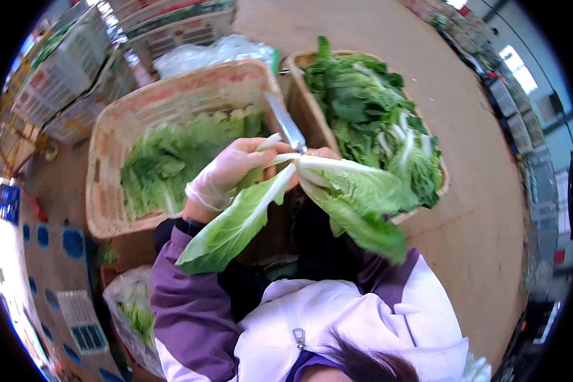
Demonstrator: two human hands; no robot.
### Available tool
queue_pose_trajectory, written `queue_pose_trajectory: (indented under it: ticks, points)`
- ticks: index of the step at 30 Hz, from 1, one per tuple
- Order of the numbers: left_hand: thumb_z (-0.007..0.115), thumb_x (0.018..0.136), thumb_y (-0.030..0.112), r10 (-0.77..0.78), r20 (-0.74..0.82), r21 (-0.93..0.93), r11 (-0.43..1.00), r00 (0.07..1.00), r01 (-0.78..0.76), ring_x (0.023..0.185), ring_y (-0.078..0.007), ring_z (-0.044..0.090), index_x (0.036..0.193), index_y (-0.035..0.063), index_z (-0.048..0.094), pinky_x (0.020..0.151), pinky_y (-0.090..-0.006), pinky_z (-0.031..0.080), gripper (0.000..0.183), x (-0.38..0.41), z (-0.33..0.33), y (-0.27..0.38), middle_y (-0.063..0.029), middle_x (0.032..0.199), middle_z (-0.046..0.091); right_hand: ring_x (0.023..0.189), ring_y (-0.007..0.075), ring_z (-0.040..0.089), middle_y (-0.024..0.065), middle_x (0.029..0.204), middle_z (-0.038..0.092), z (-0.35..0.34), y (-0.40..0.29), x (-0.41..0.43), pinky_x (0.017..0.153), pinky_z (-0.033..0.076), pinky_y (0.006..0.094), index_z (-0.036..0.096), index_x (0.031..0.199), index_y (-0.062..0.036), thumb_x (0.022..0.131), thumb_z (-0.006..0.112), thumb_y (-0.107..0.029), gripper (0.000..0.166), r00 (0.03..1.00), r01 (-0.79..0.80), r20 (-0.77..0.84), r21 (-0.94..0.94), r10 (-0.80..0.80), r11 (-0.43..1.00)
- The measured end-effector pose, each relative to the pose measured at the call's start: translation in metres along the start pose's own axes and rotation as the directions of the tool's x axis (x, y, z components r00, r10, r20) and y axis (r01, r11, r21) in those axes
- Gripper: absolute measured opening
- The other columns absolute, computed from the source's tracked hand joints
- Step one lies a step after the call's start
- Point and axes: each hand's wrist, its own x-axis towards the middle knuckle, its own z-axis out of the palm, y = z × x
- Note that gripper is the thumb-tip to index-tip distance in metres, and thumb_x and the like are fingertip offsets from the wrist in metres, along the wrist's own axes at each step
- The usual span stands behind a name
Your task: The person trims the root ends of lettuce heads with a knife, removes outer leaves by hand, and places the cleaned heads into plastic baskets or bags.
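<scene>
My left hand [241, 160], in a thin translucent glove, pinches the pale stem end of a green leaf [241, 219], apparently Chinese cabbage. This leaf hangs down over my left sleeve. Just right of it, a leafy cabbage head [363, 184] spreads out from the same point, its lower leaves blurred. My right hand [325, 153] is mostly hidden behind those leaves. A knife [285, 122] sticks out beside its fingers, blade up and to the left; the handle is largely covered, and my right hand appears closed around it.
A plastic crate [110, 119] ahead on the left holds trimmed greens [172, 167]. Another crate [310, 102] on the right is heaped with loose leaves [358, 95]. Clear plastic film [215, 55] lies behind. Stacked crates [71, 71] stand far left; a lined container [129, 305] sits beside my left arm.
</scene>
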Motion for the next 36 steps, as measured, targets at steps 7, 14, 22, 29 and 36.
queue_pose_trajectory:
  ticks: [7, 14, 22, 29, 36]
  points:
    - [0.049, 0.091, 0.023, 0.181, -0.323, -0.052, 0.977, 0.929, -0.209, 0.055, -0.0075, 0.046, 0.11, -0.0008, 0.058, 0.053, -0.0187, 0.037, 0.031, 0.053, -0.034, -0.025, 0.0016, 0.067, 0.051, 0.062, 0.013, 0.044, 0.019, 0.102, 0.056, -0.037, 0.011, -0.103, 0.053, 0.04, 0.026, 0.017, 0.143, -0.0068, 0.09, 0.051, -0.02, 0.064, 0.88, 0.45, 0.05, 0.235, -0.473, 0.862]
    - [0.053, 0.091, 0.027, 0.088, -0.291, -0.003, 0.996, 0.953, -0.093, 0.061, -0.0067, 0.046, 0.105, 0.0001, 0.061, 0.055, -0.0186, 0.036, 0.032, 0.08, -0.024, -0.05, 0.0014, 0.067, 0.052, 0.064, 0.0147, 0.046, 0.0147, 0.093, 0.056, -0.015, -0.016, -0.188, 0.051, 0.039, 0.026, 0.044, 0.119, -0.0015, 0.09, 0.05, -0.022, 0.036, 0.734, 0.679, 0.008, 0.002, -0.679, 0.734]
    - [0.054, 0.091, 0.021, 0.41, -0.512, 0.192, 0.911, 0.754, -0.365, 0.06, -0.0049, 0.044, 0.106, 0.0014, 0.061, 0.054, -0.018, 0.034, 0.025, 0.094, 0.023, -0.006, 0.0019, 0.07, 0.049, 0.057, 0.0206, 0.054, 0.0134, 0.086, 0.061, 0.038, -0.018, -0.25, 0.047, 0.044, 0.0308, 0.048, 0.121, -0.0008, 0.092, 0.045, -0.031, 0.043, 0.499, 0.739, -0.129, -0.452, -0.857, 0.499]
    - [0.056, 0.09, 0.029, 0.883, 0.142, 0.729, 0.213, 0.448, -0.65, 0.099, -0.0219, 0.055, 0.128, -0.0013, 0.044, 0.084, -0.0313, 0.044, 0.05, 0.211, 0.169, 0.049, -0.0149, 0.111, 0.056, 0.089, 0.0271, 0.063, 0.0243, 0.108, 0.053, 0.02, -0.031, -0.313, 0.062, 0.057, 0.0297, 0.034, 0.133, 0.0021, 0.093, 0.047, -0.026, 0.051, 0.537, 0.735, -0.086, -0.439, -0.839, 0.516]
    - [0.067, 0.079, 0.03, 0.566, 0.441, 0.839, 0.016, 0.697, -0.544, 0.12, -0.0389, 0.04, 0.127, -0.0023, 0.043, 0.101, -0.0417, 0.033, 0.063, 0.209, 0.166, -0.022, -0.0255, 0.128, 0.043, 0.082, 0.0294, 0.063, 0.0277, 0.101, 0.055, 0.024, -0.074, -0.3, 0.068, 0.056, 0.0304, 0.04, 0.127, 0.0061, 0.088, 0.054, -0.017, 0.048, 0.655, 0.715, 0.072, -0.38, -0.752, 0.587]
